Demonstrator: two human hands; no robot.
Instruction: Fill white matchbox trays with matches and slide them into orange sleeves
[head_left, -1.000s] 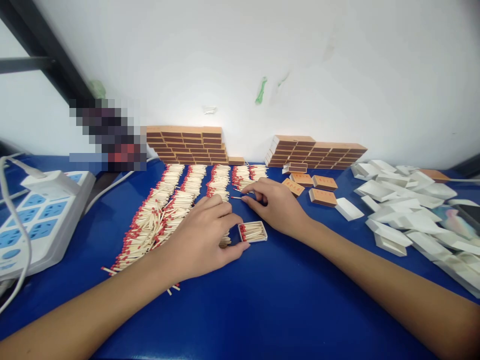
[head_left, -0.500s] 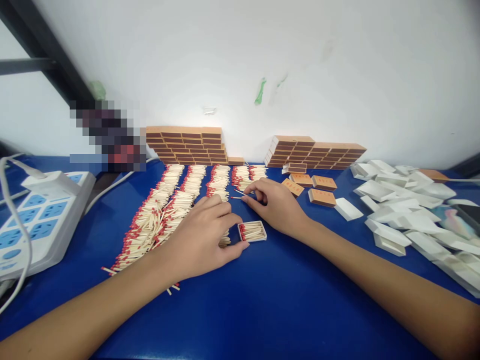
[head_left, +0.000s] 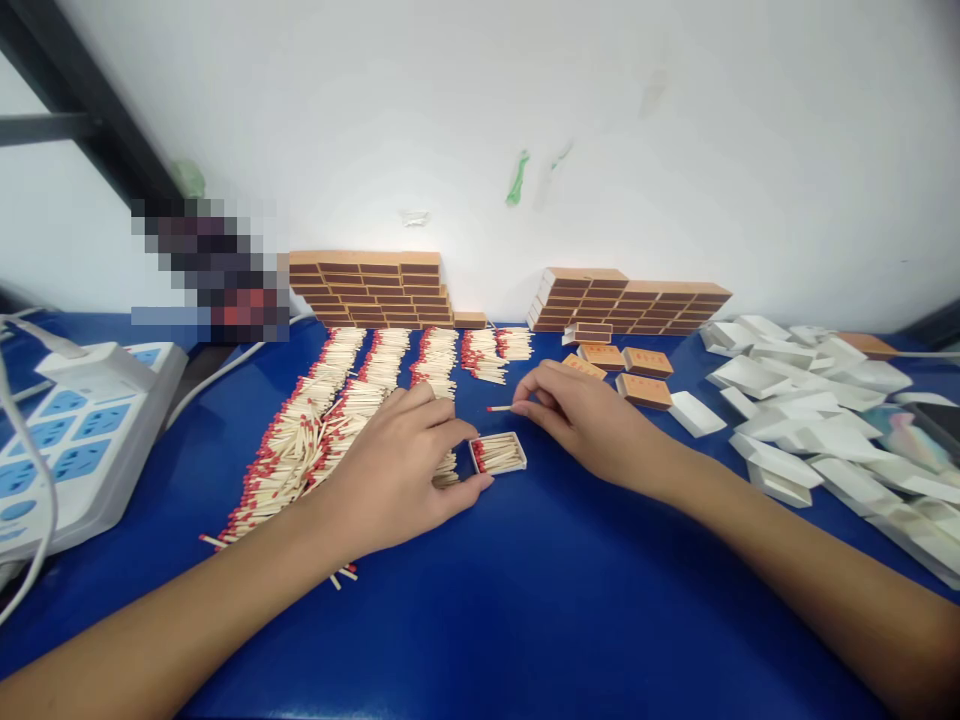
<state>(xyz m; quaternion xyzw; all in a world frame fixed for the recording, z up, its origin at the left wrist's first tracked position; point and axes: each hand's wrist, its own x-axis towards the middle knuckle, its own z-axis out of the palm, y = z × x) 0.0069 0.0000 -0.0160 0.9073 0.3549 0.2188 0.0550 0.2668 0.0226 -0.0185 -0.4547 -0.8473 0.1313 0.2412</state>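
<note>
A small white matchbox tray (head_left: 523,462) filled with red-headed matches lies on the blue table. My left hand (head_left: 409,470) steadies its left end, with the thumb at the near corner and the index finger at the far one. Just behind and right of the tray, my right hand (head_left: 574,420) pinches a single match (head_left: 498,408), its red head pointing left. Long rows of loose matches (head_left: 289,440) spread beside and beyond my left hand, which partly covers them. Shorter match piles (head_left: 484,355) lie farther back.
Stacked matchboxes (head_left: 367,285) stand against the wall at left, with another stack (head_left: 630,300) at right. Several loose matchboxes (head_left: 645,391) lie in front of it. White empty trays (head_left: 802,400) heap up on the right. A power strip (head_left: 82,450) with cables occupies the left.
My right hand has drawn back from the short match piles toward me and slightly right, carrying one match. My left hand stays at the tray, nearly unmoved.
</note>
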